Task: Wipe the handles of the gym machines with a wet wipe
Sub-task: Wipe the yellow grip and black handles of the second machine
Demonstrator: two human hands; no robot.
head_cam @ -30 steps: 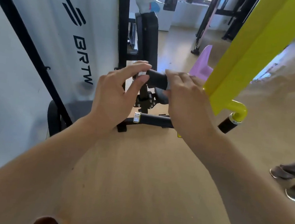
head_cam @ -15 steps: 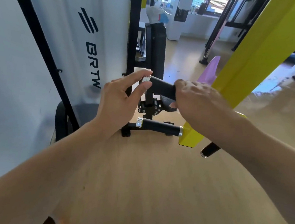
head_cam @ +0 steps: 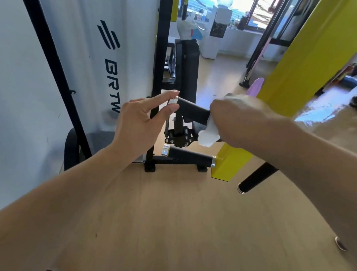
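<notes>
Gripping the upper black handle (head_cam: 192,111) through a white wet wipe (head_cam: 208,136), the right hand (head_cam: 239,122) curls over the grip's inner end, with a fold of the wipe hanging below its fingers. Just beyond the left hand (head_cam: 140,123), the handle's silver end cap (head_cam: 173,101) sits pinched between its thumb and straight fingertips. Below both hands, a 2nd black handle (head_cam: 189,156) juts from the yellow machine arm (head_cam: 303,67), untouched.
</notes>
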